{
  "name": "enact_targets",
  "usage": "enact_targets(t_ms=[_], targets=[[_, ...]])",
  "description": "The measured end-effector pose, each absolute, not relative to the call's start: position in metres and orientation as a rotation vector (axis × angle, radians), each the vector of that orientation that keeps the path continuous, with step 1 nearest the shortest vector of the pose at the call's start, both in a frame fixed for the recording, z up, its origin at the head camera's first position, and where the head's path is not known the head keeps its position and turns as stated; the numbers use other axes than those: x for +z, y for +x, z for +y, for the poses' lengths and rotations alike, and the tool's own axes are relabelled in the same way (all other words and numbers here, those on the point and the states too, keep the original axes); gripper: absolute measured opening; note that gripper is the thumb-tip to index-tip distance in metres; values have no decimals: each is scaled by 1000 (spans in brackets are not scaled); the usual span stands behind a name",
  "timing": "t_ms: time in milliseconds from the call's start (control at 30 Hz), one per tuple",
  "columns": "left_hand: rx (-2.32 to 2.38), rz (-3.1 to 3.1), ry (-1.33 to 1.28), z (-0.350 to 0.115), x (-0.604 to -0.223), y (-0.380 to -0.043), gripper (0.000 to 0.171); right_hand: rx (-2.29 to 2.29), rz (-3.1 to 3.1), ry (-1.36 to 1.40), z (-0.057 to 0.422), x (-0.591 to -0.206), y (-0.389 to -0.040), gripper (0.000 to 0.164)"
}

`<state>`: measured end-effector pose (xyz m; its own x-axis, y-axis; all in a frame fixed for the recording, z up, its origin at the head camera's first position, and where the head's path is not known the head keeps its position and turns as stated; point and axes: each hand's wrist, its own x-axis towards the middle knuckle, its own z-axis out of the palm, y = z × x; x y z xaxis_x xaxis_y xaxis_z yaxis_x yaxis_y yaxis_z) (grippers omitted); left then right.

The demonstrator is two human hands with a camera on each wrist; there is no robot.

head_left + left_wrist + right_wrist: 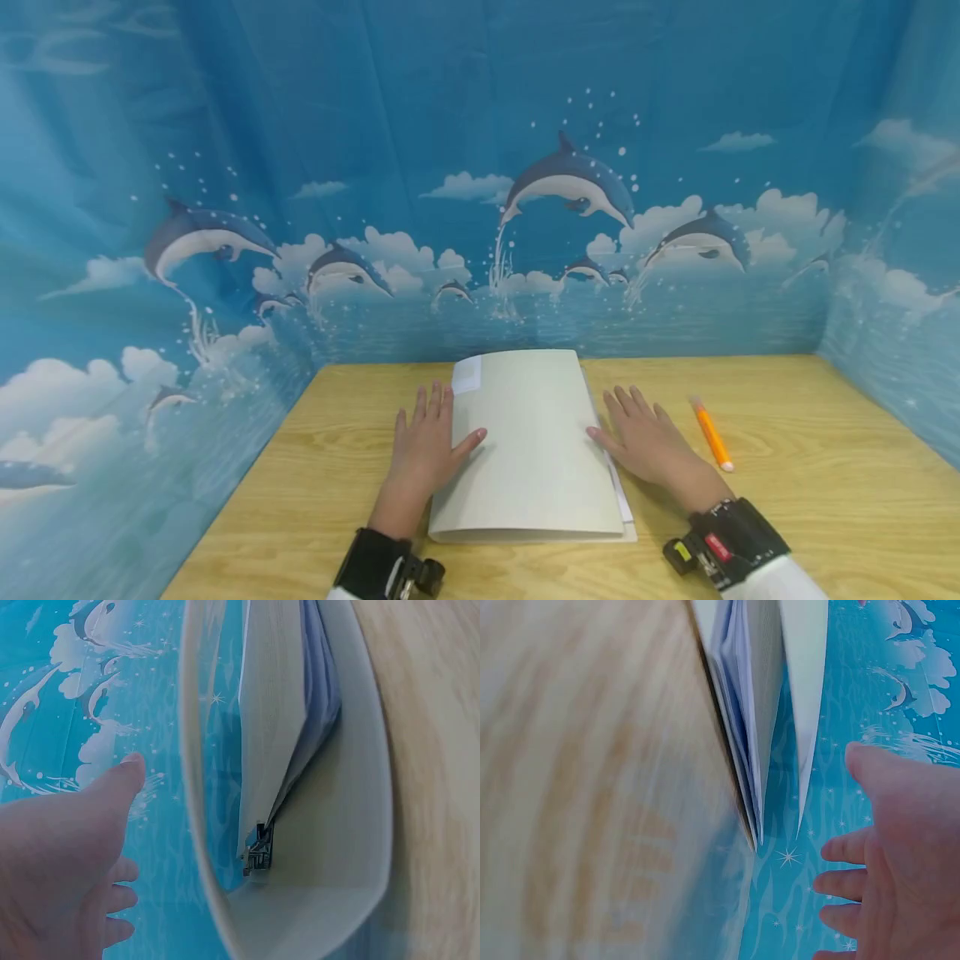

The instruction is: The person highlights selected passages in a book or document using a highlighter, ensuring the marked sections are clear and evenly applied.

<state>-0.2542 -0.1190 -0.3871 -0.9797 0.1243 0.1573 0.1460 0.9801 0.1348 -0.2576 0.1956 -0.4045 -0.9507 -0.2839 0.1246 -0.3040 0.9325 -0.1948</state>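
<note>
A cream file folder lies on the table with its cover bowed up slightly. Inside, the left wrist view shows a stack of papers and a metal clip near the spine. My left hand is at the folder's left side, fingers straight, its thumb over the cover in the head view. At the right edge my right hand has its fingers spread and its thumb pointing at the cover. Whether either hand touches the folder I cannot tell. Both hands hold nothing.
To the right of my right hand lies an orange marker with a white end. The wooden table meets a blue dolphin-print curtain at the back and sides. A white label is at the folder's top left.
</note>
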Motion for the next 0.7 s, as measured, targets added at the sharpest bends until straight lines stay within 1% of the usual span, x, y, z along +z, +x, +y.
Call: enact_targets(t_ms=[100,167,300,400,467,567,700], targets=[[-225,-2995,-218,-118,-384,-253,91,320,-2998,460,195,-403,-257,75],[-249,-3015,-274,-117,-382,-252,93,319,-3001,462,195,-402,-257,74],[-368,-3101,-558,-111,-378,-246,104,326,-2997,475,195,-401,-256,71],[-452,-3161,-815,-101,-377,-236,114,344,-2991,487,195,-402,-255,65],[-438,-3185,-934,-92,-377,-229,120,346,-2995,495,196,-403,-254,59],[-331,-3159,-1038,-81,-379,-220,118,323,-3001,507,197,-406,-254,53],[-225,-3114,-1058,-71,-377,-212,108,317,-3040,527,199,-408,-255,50]])
